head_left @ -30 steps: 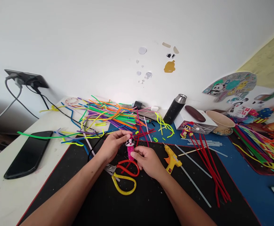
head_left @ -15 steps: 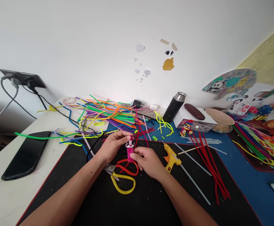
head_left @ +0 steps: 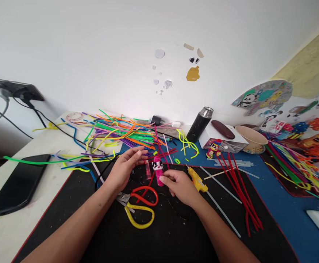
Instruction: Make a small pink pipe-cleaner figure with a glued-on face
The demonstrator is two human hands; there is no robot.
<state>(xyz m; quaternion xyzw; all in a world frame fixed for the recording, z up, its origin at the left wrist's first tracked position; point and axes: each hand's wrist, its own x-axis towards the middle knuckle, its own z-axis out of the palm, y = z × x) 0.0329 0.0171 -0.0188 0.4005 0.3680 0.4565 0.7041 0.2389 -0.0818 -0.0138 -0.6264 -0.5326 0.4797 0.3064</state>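
Note:
A pink figure (head_left: 159, 177) with a black-and-white face is held upright over the black mat (head_left: 176, 233). My right hand (head_left: 177, 185) pinches its lower body between thumb and fingers. To the figure's left, my left hand (head_left: 126, 166) is apart from it, fingers spread and holding nothing. Scissors (head_left: 140, 215) with one red and one yellow handle lie on the mat below my left hand. Beside the figure, between the hands, is a small red lighter-like item (head_left: 148, 170). The yellow glue gun (head_left: 197, 179) lies right of my right hand.
Colourful pipe cleaners (head_left: 129, 134) are piled at the back. Red stems (head_left: 243, 190) and clear glue sticks (head_left: 225, 214) lie to the right. A black flask (head_left: 200, 125), a white box (head_left: 225, 140) and a bowl (head_left: 251, 136) stand behind. The phone (head_left: 18, 184) lies far left.
My left hand has let go of the figure's top and moved left, its fingers opening. The figure, still in my right hand, is slightly further right. The view has shifted a little.

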